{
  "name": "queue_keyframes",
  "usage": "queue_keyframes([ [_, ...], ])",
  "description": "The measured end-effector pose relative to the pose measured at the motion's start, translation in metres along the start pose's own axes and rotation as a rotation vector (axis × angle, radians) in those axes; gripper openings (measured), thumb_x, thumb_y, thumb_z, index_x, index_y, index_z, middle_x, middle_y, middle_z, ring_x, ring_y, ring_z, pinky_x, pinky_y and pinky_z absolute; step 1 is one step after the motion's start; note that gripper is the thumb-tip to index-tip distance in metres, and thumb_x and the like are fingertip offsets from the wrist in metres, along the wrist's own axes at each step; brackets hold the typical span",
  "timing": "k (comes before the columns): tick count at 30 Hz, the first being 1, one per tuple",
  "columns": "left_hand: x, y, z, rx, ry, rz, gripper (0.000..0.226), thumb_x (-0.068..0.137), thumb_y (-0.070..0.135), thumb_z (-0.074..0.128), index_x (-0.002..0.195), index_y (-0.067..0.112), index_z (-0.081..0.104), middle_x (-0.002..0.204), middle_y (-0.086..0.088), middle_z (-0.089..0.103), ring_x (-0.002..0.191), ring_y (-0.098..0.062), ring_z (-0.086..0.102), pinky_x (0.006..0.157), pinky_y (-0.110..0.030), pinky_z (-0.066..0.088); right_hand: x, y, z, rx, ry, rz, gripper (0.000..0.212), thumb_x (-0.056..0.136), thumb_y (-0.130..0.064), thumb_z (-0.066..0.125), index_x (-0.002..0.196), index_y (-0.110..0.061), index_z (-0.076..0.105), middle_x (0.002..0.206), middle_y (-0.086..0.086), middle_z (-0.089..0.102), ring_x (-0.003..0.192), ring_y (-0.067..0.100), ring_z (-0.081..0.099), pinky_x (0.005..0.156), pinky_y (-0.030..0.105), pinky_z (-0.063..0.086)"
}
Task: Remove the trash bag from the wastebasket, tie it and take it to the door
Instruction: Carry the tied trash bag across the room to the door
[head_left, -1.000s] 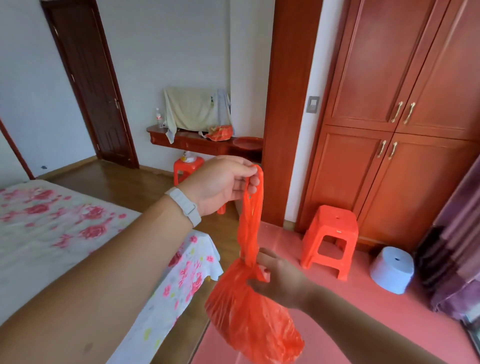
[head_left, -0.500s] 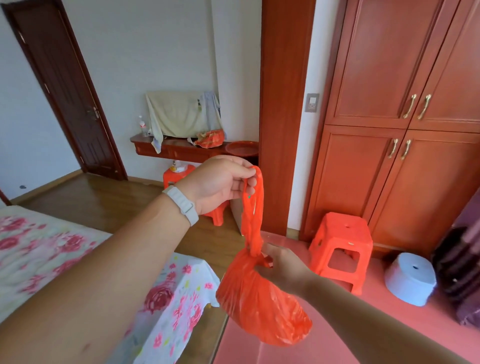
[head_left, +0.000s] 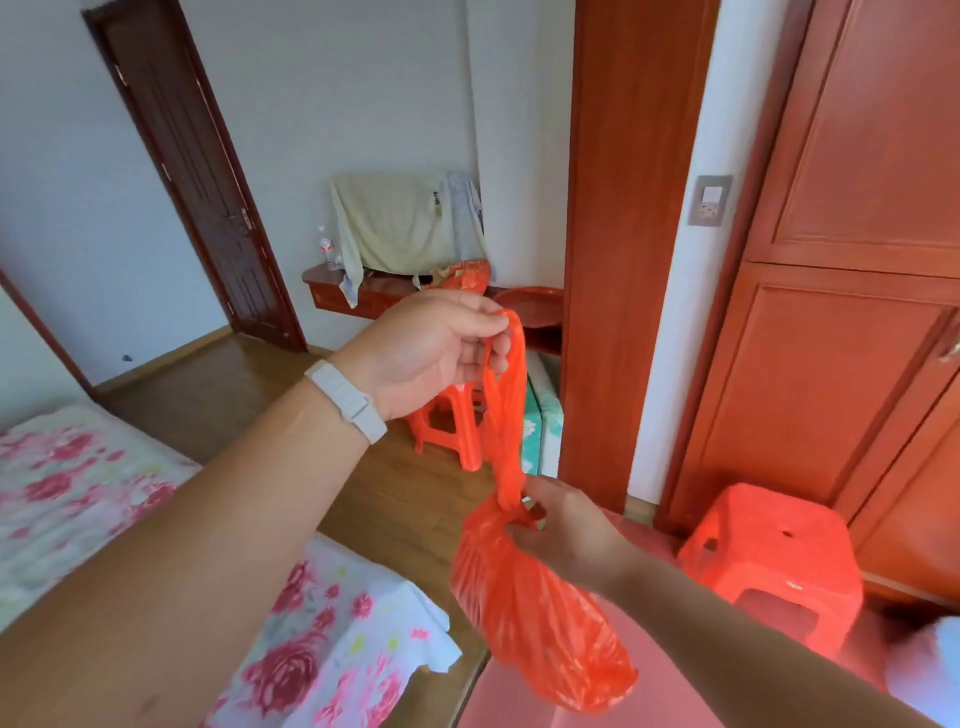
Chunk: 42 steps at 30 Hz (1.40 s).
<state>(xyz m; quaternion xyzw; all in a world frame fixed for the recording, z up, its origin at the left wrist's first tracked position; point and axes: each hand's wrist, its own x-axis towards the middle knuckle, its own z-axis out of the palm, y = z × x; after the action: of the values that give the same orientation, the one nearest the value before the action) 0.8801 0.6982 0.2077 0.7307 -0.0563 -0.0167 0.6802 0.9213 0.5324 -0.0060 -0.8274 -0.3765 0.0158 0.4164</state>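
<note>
Tying off the red bag in mid-air, door far left.

At far left, door (head_left: 202, 192), shut, well apart from the hands; below it, bed (head_left: 78, 493). Further right, left hand (head_left: 436, 348), fingers curled shut on the handle loops of the bag (head_left: 530, 597), pulling them up. Bag hanging clear of the floor, long axis near vertical, handles up, bulging bottom down and tilted slightly right. Below the loops, right hand (head_left: 561, 530) pinching the twisted neck, fingers closed around it. Probably light, soft and thin; slippery film, easy to tear, so best held at the bunched neck or the loops, not the belly. At right, stool (head_left: 774, 561) and wardrobe (head_left: 857, 312).
</note>
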Motion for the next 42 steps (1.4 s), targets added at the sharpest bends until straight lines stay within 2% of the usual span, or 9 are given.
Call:
queue_keyframes([
  [6, 0.071, 0.0, -0.034, 0.009, 0.076, -0.021, 0.015, 0.092, 0.003, 0.049, 0.082, 0.006, 0.059, 0.072, -0.006, 0.058, 0.064, -0.017, 0.058, 0.07, -0.03, 0.045, 0.081, 0.034, -0.017, -0.049, -0.014, 0.015, 0.015, 0.078, -0.017, 0.07, 0.089, -0.021, 0.061, 0.086, 0.001, 0.06, 0.075, 0.013, 0.056, 0.072, 0.034, 0.049],
  [11, 0.134, -0.018, -0.081, -0.037, 0.096, -0.018, 0.015, 0.093, 0.003, 0.048, 0.082, 0.007, 0.058, 0.073, -0.006, 0.057, 0.065, -0.017, 0.058, 0.071, -0.03, 0.045, 0.155, 0.063, -0.016, -0.034, -0.009, 0.056, 0.04, 0.078, -0.011, 0.07, 0.081, -0.046, 0.05, 0.081, -0.012, 0.057, 0.07, 0.002, 0.055, 0.065, 0.013, 0.041],
  [18, 0.242, -0.04, -0.17, -0.109, 0.03, 0.002, 0.018, 0.093, 0.004, 0.047, 0.079, 0.009, 0.057, 0.071, -0.005, 0.057, 0.063, -0.017, 0.057, 0.065, -0.027, 0.046, 0.271, 0.099, 0.0, 0.047, 0.073, 0.195, 0.008, 0.068, -0.031, 0.063, 0.076, -0.031, 0.06, 0.071, -0.008, 0.064, 0.065, 0.009, 0.057, 0.061, 0.025, 0.046],
  [21, 0.281, -0.041, -0.211, -0.143, 0.01, 0.0, 0.019, 0.093, 0.004, 0.047, 0.079, 0.01, 0.058, 0.07, -0.005, 0.057, 0.063, -0.017, 0.057, 0.063, -0.026, 0.046, 0.322, 0.107, 0.01, 0.061, 0.096, 0.221, 0.02, 0.072, -0.018, 0.067, 0.071, -0.037, 0.06, 0.064, -0.014, 0.062, 0.058, 0.004, 0.053, 0.057, 0.023, 0.043],
  [25, 0.323, -0.035, -0.263, -0.132, -0.027, 0.017, 0.02, 0.094, 0.004, 0.047, 0.077, 0.01, 0.057, 0.069, -0.004, 0.058, 0.061, -0.016, 0.057, 0.06, -0.024, 0.049, 0.39, 0.112, 0.022, 0.037, 0.103, 0.198, 0.016, 0.073, -0.013, 0.066, 0.077, -0.028, 0.061, 0.069, 0.0, 0.064, 0.059, 0.007, 0.053, 0.057, 0.026, 0.043],
  [31, 0.372, -0.033, -0.326, -0.095, 0.004, 0.015, 0.018, 0.092, 0.004, 0.048, 0.079, 0.009, 0.06, 0.067, -0.003, 0.059, 0.061, -0.016, 0.058, 0.065, -0.027, 0.048, 0.479, 0.124, 0.044, 0.06, 0.105, 0.166, 0.014, 0.067, -0.025, 0.061, 0.08, -0.031, 0.062, 0.074, -0.006, 0.063, 0.062, 0.009, 0.056, 0.054, 0.016, 0.04],
  [36, 0.414, -0.04, -0.38, -0.101, 0.103, 0.007, 0.016, 0.092, 0.006, 0.047, 0.08, 0.009, 0.058, 0.068, -0.002, 0.058, 0.061, -0.016, 0.057, 0.067, -0.029, 0.046, 0.55, 0.146, 0.062, 0.105, 0.07, 0.171, 0.014, 0.066, -0.02, 0.06, 0.078, -0.027, 0.06, 0.069, -0.014, 0.062, 0.057, 0.003, 0.054, 0.056, 0.025, 0.044],
  [40, 0.45, -0.052, -0.429, -0.062, 0.203, -0.04, 0.019, 0.093, 0.008, 0.047, 0.077, 0.01, 0.056, 0.071, -0.004, 0.054, 0.063, -0.016, 0.053, 0.07, -0.03, 0.044, 0.612, 0.16, 0.075, 0.164, 0.033, 0.105, 0.026, 0.067, -0.007, 0.063, 0.073, -0.032, 0.061, 0.062, -0.02, 0.061, 0.055, -0.003, 0.053, 0.052, 0.011, 0.037],
  [42, 0.471, -0.057, -0.455, -0.048, 0.278, -0.058, 0.019, 0.093, 0.008, 0.046, 0.076, 0.011, 0.054, 0.072, -0.004, 0.052, 0.063, -0.017, 0.052, 0.069, -0.03, 0.044, 0.649, 0.171, 0.082, 0.216, -0.022, 0.065, 0.024, 0.069, -0.001, 0.064, 0.075, -0.024, 0.063, 0.061, -0.012, 0.059, 0.056, -0.002, 0.051, 0.055, 0.015, 0.039],
])
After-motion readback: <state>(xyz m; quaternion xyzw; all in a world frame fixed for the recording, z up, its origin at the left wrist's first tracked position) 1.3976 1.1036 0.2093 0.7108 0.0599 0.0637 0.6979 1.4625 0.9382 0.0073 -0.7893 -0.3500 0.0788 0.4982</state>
